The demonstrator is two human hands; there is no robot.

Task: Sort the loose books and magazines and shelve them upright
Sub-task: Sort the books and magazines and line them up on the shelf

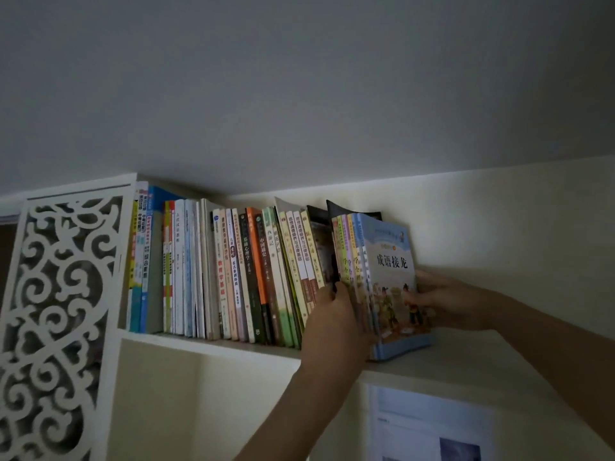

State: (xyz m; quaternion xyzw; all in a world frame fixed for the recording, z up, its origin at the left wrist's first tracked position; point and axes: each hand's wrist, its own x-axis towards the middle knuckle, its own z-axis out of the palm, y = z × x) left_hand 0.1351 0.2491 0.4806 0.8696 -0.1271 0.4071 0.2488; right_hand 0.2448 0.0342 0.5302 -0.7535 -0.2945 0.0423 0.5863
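On the top shelf: a white shelf carries a long row of shelved books, spines outward, running from the left end to about the middle.
Row's lean: upright at the left; the books toward the right end tilt with their tops to the left.
Bundle of books: a small bundle of thin books stands at the right end of the row, its bottom edge on the shelf, tilted slightly; the outermost cover is pale blue with an illustration of figures and large red characters.
Left hand: the left hand comes up from below and grips the bundle's spine side, thumb against the spines, between the bundle and the row.
Right hand: the right hand lies on the illustrated front cover, fingers curled round the bundle's right edge, holding it.
Dark cover: a dark sheet or cover sticks up behind the bundle, its top corner bent.
Side panel: a white carved fretwork panel closes the left end of the shelf.
Below: a printed paper sheet hangs under the shelf at the right.
Light: dim, so the small print on the spines cannot be read.
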